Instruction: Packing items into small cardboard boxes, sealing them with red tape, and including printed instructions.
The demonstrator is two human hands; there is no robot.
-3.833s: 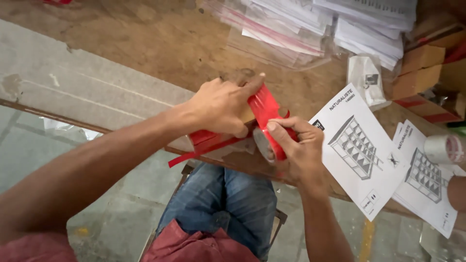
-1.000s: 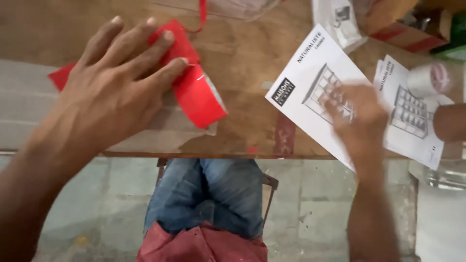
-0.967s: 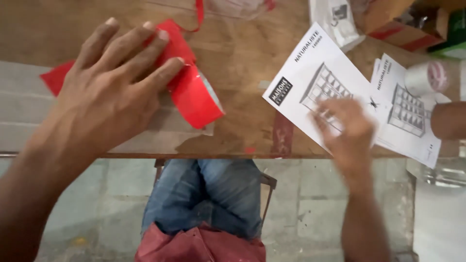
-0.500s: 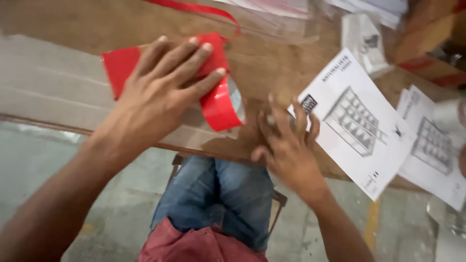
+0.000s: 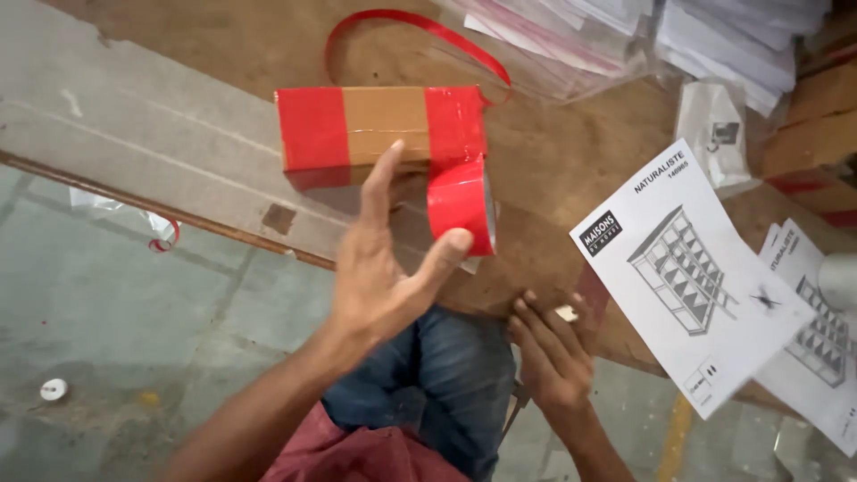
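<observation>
Left hand (image 5: pixel 384 268) is hovering spread, thumb tip touching the red tape roll (image 5: pixel 461 203) standing on edge beside the red-taped cardboard box (image 5: pixel 379 129). Right hand (image 5: pixel 553 353) is lying open-fingered at the surface's (image 5: pixel 223 54) near edge, pinching nothing, near the instruction sheet (image 5: pixel 687 272).

A small brown cardboard box (image 5: pixel 382 127) lay on the table, wrapped at both ends in red tape. To its right lay white printed sheets (image 5: pixel 692 272) with black shelf drawings. Behind them sat a small clear bag (image 5: pixel 717 134), stacked papers in plastic (image 5: pixel 625 36), and brown boxes (image 5: pixel 808 134).
</observation>
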